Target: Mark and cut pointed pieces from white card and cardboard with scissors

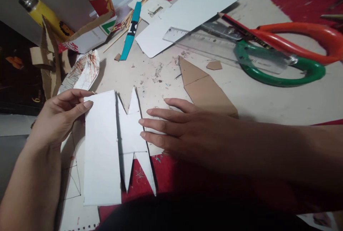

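Pale, scrap-strewn tabletop [268,98] is filling mid-view; big scissors [284,80] are lying at 2 o'clock. Left hand [60,116] is pinching the white rectangle [102,148] by its 11 o'clock corner, thumb on top; rectangle is sitting at 8 o'clock in view. Right hand [184,127] is spreading its fingers, gripping nothing, tips reaching over the 3 o'clock edge of the forked white piece [134,131]. Judging progress: forked white piece is looking fully cut out; rectangle is showing no inner cuts, any shaping there probably remaining. Fork is pointing twice toward 12, twice toward 6, drawn crosslines showing
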A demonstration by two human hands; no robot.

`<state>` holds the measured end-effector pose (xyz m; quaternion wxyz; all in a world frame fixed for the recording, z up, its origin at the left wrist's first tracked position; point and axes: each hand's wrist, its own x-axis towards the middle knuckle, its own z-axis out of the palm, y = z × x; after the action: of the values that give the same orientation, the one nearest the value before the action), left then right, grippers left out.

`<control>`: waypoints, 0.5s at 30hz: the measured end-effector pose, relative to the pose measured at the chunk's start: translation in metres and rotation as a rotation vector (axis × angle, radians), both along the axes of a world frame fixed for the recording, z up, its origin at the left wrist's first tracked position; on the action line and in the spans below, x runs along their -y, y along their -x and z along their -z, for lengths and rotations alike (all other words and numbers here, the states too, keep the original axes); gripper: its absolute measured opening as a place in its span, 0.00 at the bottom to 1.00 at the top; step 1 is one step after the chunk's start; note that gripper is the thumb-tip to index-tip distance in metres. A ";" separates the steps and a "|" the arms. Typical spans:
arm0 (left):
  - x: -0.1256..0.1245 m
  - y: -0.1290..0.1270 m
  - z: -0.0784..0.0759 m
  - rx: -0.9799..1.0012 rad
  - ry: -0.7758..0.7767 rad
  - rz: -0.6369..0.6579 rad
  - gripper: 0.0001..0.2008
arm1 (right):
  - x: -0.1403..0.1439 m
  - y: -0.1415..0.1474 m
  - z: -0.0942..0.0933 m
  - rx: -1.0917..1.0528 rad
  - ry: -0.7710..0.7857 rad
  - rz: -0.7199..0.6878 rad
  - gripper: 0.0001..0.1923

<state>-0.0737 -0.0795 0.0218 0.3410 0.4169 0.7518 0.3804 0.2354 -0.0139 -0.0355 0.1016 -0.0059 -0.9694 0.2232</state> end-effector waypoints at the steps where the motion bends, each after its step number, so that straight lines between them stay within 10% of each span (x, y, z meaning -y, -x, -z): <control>1: 0.000 -0.001 0.000 -0.002 -0.011 0.002 0.11 | 0.000 0.000 0.000 -0.003 0.000 -0.001 0.23; 15: -0.001 -0.003 0.008 -0.061 -0.078 0.015 0.11 | 0.001 0.000 0.000 -0.021 -0.060 0.006 0.21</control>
<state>-0.0707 -0.0790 0.0142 0.3042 0.4470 0.7434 0.3938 0.2356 -0.0150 -0.0352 0.1124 -0.0035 -0.9746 0.1939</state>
